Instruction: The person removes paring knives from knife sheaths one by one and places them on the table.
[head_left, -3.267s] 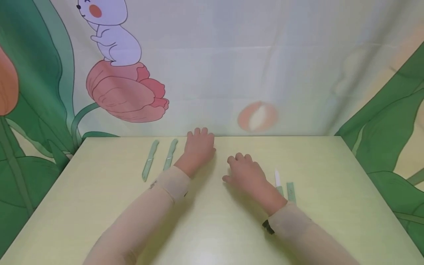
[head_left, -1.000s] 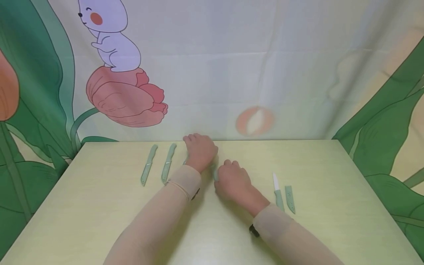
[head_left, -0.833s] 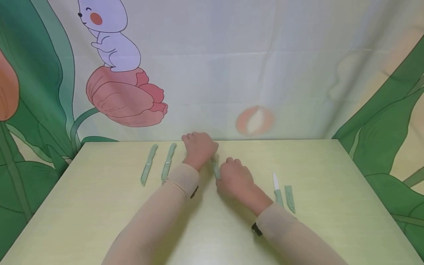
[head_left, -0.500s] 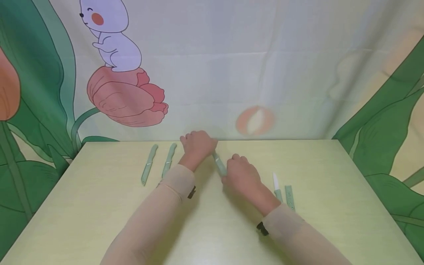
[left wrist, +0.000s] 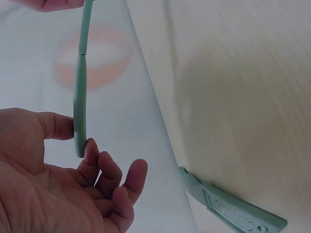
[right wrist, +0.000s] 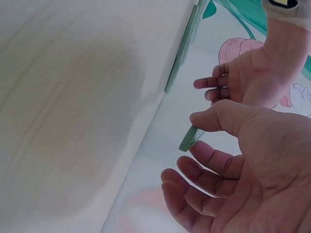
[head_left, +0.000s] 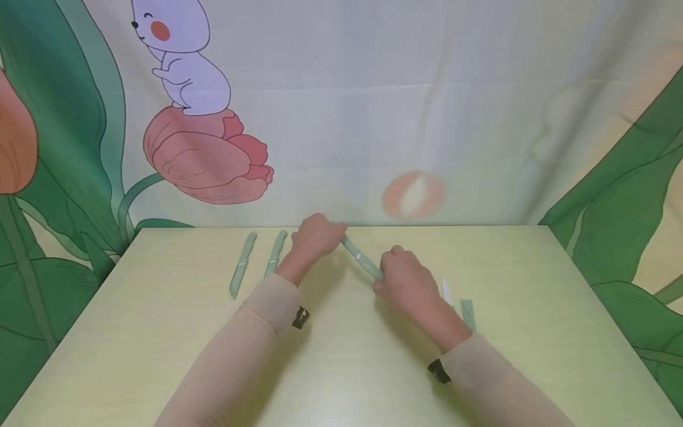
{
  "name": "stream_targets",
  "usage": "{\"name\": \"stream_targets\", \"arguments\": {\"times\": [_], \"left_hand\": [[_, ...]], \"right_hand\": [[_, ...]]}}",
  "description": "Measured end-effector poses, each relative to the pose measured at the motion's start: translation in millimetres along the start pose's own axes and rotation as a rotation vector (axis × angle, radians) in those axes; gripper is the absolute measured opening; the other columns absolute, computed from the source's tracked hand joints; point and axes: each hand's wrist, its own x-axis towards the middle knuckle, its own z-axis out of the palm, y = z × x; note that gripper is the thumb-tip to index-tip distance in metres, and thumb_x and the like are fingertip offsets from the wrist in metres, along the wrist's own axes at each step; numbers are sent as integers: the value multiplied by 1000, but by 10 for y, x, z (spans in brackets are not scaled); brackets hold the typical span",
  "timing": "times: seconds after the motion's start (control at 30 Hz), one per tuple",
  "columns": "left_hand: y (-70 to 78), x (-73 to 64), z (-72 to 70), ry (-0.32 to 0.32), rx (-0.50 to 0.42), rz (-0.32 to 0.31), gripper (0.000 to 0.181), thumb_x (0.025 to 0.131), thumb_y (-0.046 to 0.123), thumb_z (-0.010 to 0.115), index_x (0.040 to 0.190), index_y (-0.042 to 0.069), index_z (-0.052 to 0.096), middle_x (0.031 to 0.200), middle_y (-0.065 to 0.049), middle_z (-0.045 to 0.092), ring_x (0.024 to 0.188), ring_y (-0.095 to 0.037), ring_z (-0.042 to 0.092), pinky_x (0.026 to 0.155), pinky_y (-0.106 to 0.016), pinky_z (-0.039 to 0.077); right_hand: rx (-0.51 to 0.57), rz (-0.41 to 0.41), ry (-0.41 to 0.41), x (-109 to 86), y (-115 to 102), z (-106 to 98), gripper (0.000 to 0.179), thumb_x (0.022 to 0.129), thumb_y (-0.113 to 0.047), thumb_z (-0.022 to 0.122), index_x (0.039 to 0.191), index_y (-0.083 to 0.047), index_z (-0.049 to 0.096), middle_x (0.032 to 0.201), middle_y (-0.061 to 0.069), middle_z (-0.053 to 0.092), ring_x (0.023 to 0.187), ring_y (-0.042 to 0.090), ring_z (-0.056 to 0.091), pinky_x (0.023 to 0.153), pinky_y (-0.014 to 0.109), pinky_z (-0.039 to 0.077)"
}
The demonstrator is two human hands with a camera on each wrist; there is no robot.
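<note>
With left hand [head_left: 318, 234] and right hand [head_left: 409, 280] I am pinching the sheathed knife [head_left: 364, 260] by handle [left wrist: 79, 107] and sheath tip [right wrist: 187, 139], probably steadying both ends, so it is spanning the gap above the table [head_left: 347, 362], its exact tilt being hard to judge.

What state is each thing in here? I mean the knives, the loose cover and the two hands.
Held knife: sheathed, raised off the table.
Leftmost knife: sheathed, lying flat.
Knife beside it: sheathed, lying flat, partly hidden.
Right-side knife: unsheathed, white blade showing, partly hidden.
Loose sheath: lying separate, partly hidden.
Left hand: pinches the held knife's handle end.
Right hand: pinches its sheathed end.
</note>
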Motion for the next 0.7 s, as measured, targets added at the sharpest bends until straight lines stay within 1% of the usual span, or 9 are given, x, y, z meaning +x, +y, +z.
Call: {"name": "stream_targets", "arguments": {"times": [0.07, 0.1, 0.17, 0.23, 0.33, 0.43, 0.5, 0.57, 0.7], "left_hand": [[-22, -21, -23, -27, -44, 1, 36, 104, 41, 51, 99, 7, 60, 94, -10, 58, 87, -25, 55, 92, -47, 46], [-31, -30, -34, -41, -66, 3, 35, 105, 40, 51, 98, 7, 58, 91, -9, 56, 81, -23, 53, 84, -42, 46], [-56, -47, -56, -67, -107, 11, 33, 106, 38, 51, 92, 8, 55, 84, -6, 51, 72, -19, 47, 69, -34, 42], [-87, -65, -76, -93, -136, 23, 33, 106, 36, 51, 87, 9, 52, 79, -4, 46, 67, -16, 42, 61, -31, 38], [-135, -110, -101, -124, -172, 36, 32, 106, 35, 51, 86, 10, 51, 79, -4, 45, 68, -17, 41, 61, -31, 37], [-184, -167, -114, -151, -203, 39, 33, 107, 36, 52, 88, 9, 52, 85, -6, 52, 71, -18, 43, 65, -32, 39], [-213, -204, -120, -172, -227, 38, 36, 107, 38, 53, 90, 6, 55, 89, -9, 58, 72, -19, 44, 65, -33, 39], [-247, -240, -124, -186, -234, 46, 40, 107, 40, 52, 96, 2, 60, 97, -13, 65, 74, -19, 47, 65, -33, 40], [-293, -329, -139, -200, -237, 70, 45, 108, 41, 51, 110, -2, 64, 114, -20, 70, 82, -21, 53, 68, -33, 41]], "right_hand": [[1, -6, 8, -3, 36, -6, 13, 89, -14, 73, 96, -5, 67, 93, 5, 54, 82, 23, 52, 60, 35, 50], [5, -9, 12, -7, 52, -12, 14, 89, -14, 73, 97, -5, 68, 93, 5, 55, 83, 23, 52, 60, 35, 50], [12, -18, 22, -15, 84, -22, 15, 89, -14, 73, 100, -5, 68, 95, 5, 56, 85, 24, 53, 62, 37, 51], [17, -27, 30, -27, 115, -35, 17, 89, -14, 73, 102, -5, 68, 98, 5, 57, 88, 24, 55, 65, 38, 53], [38, -38, 47, -48, 162, -58, 19, 89, -13, 73, 105, -4, 69, 101, 5, 59, 91, 25, 56, 68, 40, 54], [57, -49, 64, -68, 207, -81, 22, 89, -12, 74, 109, -4, 69, 103, 6, 60, 92, 25, 57, 69, 40, 55], [71, -57, 78, -77, 235, -95, 22, 89, -11, 74, 110, -4, 70, 104, 6, 61, 92, 25, 58, 70, 40, 55], [87, -67, 88, -83, 261, -107, 23, 90, -10, 73, 112, -4, 70, 105, 6, 62, 93, 25, 59, 72, 40, 56], [116, -90, 108, -81, 312, -115, 22, 91, -9, 72, 112, -4, 70, 108, 8, 65, 98, 26, 62, 79, 43, 57]]}}
